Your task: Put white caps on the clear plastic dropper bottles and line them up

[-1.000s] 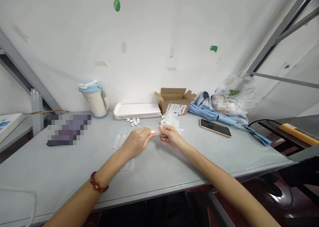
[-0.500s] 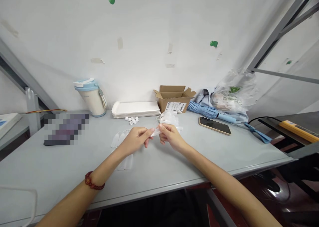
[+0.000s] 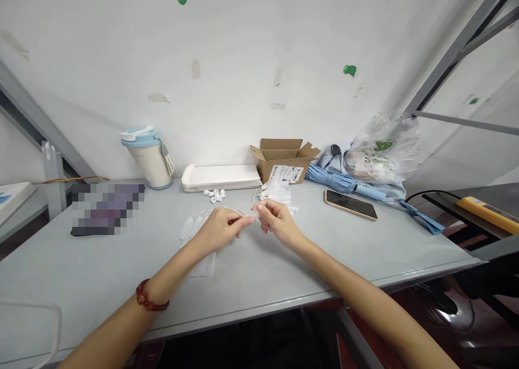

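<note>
Above the middle of the desk, my left hand [image 3: 222, 227] and my right hand [image 3: 278, 223] meet with pinched fingertips. Between them is a small translucent plastic piece [image 3: 255, 215], mostly covered by the fingers, so its exact kind does not show. Flat clear plastic pieces [image 3: 203, 266] lie under and beside my left wrist. Behind my right hand is a pile of clear plastic pieces [image 3: 279, 192] with thin strings. Several small white caps [image 3: 214, 195] sit in a cluster beyond my left hand.
A stack of white envelopes [image 3: 222, 176] and an open cardboard box [image 3: 284, 166] stand along the wall. To the left are a tumbler [image 3: 149, 161] and a blurred-out flat object [image 3: 107, 209]. A phone [image 3: 351, 204], a blue umbrella [image 3: 336, 180] and a plastic bag [image 3: 381, 153] lie right.
My fingertips have drawn closer together around the plastic piece, and less of it shows. My left thumb has shifted slightly right. The things on the desk stay put.
</note>
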Available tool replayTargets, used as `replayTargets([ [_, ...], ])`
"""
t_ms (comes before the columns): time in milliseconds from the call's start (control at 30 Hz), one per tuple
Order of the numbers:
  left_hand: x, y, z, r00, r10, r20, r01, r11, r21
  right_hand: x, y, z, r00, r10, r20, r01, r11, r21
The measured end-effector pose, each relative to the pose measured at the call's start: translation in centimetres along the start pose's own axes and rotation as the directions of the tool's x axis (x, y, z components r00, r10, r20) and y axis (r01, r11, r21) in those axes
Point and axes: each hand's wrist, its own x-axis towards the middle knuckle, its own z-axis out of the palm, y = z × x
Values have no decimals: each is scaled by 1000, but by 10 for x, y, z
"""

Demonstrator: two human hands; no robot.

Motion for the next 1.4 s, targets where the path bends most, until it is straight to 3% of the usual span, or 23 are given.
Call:
replayTargets([
  [133,1,-3,3,981,192,-33,-182,964,193,1,2,0,999,30,-18,-30,999,24],
  [267,1,-11,7,941,337,-24,-297,860,415,1,1,1,994,99,-34,-96,991,89],
  [333,1,-15,9,935,354,-21,-303,830,468,1,2,2,992,123,-35,-119,986,118],
  [433,3,-18,6,941,333,-61,-273,853,444,2,3,2,994,104,-24,-101,989,107],
  [567,9,-27,-14,964,242,-112,-186,911,367,8,4,-8,992,-79,-93,71,993,-91],
  [633,14,-37,-29,968,196,-158,-123,915,384,15,3,-17,963,-225,-146,181,947,-266],
  [700,19,-51,-44,956,182,-228,-66,896,438,24,4,-29,902,-403,-156,284,825,-489],
  [800,26,-71,-58,957,173,-234,-33,863,505,37,12,-47,800,-597,-57,383,582,-717],
  [867,29,-81,-61,966,142,-217,-17,870,493,45,20,-58,773,-634,9,407,486,-773],
  [1067,37,-92,-54,982,109,-155,-32,901,433,57,38,-72,795,-607,-4,313,415,-854],
  [1267,37,-91,-54,987,107,-120,-36,874,484,63,44,-77,827,-557,74,314,349,-883],
  [1400,36,-93,-54,991,57,-123,14,859,512,66,50,-86,827,-562,16,252,344,-905],
])
